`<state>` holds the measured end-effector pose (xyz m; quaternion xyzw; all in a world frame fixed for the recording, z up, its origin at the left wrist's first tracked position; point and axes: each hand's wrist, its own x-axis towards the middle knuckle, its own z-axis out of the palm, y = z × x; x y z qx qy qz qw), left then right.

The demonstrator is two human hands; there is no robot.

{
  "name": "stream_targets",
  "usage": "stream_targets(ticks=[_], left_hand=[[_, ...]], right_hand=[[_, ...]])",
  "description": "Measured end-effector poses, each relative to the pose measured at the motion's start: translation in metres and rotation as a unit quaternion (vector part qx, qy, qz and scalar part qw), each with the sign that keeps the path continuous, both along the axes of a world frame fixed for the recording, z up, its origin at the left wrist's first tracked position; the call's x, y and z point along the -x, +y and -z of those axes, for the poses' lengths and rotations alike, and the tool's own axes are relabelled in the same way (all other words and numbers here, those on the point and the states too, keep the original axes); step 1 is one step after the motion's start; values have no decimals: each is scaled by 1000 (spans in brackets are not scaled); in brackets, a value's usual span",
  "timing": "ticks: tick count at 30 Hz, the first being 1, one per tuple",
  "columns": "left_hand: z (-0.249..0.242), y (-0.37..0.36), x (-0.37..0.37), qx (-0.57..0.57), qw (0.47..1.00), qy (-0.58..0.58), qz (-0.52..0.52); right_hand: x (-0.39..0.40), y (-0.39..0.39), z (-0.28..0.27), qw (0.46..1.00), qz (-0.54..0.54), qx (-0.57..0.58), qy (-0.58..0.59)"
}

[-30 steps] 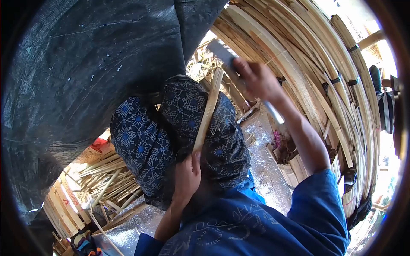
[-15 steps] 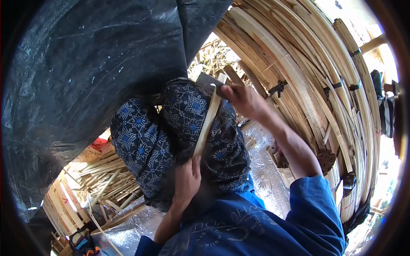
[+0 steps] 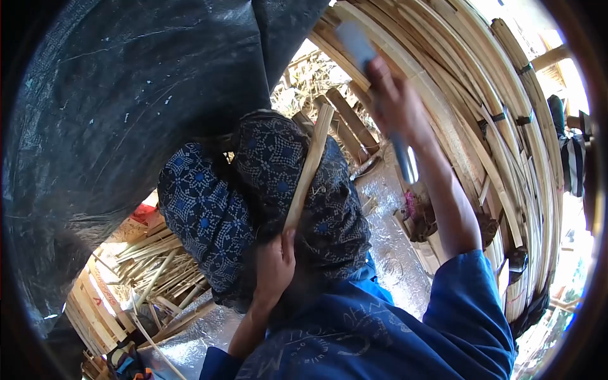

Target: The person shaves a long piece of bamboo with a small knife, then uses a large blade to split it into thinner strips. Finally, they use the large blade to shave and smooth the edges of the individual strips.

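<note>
My left hand [image 3: 276, 265] is closed around the lower end of a pale bamboo or wood strip [image 3: 309, 168]. The strip slants up across my right thigh, its far end beyond the knee. Raised to the right of that far end, my right hand [image 3: 400, 107] grips a broad-bladed knife [image 3: 356, 43], apart from the strip. Motion blurs the blade and hand; the handle's rear end sticks out below my wrist. Patterned dark blue cloth [image 3: 206, 215] covers both my legs.
A dark plastic sheet [image 3: 133, 114] hangs at upper left. Long wooden strips [image 3: 443, 95] are stacked along the right, bound with dark ties. Split pieces [image 3: 149, 269] lie at lower left, shavings [image 3: 308, 79] beyond my knees. Silvery sheeting [image 3: 392, 253] covers the ground.
My right hand and the knife have lifted off the strip, moving up and to the right. The curled sliver at the blade is no longer visible. My left hand has barely moved.
</note>
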<state>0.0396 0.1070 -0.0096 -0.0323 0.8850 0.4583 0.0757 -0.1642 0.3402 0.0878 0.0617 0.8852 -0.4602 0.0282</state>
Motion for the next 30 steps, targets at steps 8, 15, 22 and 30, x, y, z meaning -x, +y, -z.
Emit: stream_targets(ticks=[8, 15, 22, 30], left_hand=[[0, 6, -3, 6, 1000, 17, -18], [-33, -11, -1, -8, 999, -51, -10], [-56, -46, 57, 67, 987, -73, 129], [-31, -33, 77, 152, 974, 52, 160]], right_hand=[[-47, -30, 22, 959, -179, -180, -129], [-30, 24, -33, 990, 47, 120, -65], [-97, 29, 14, 818, 123, 550, -114], [-163, 40, 45, 807, 191, 541, -142]])
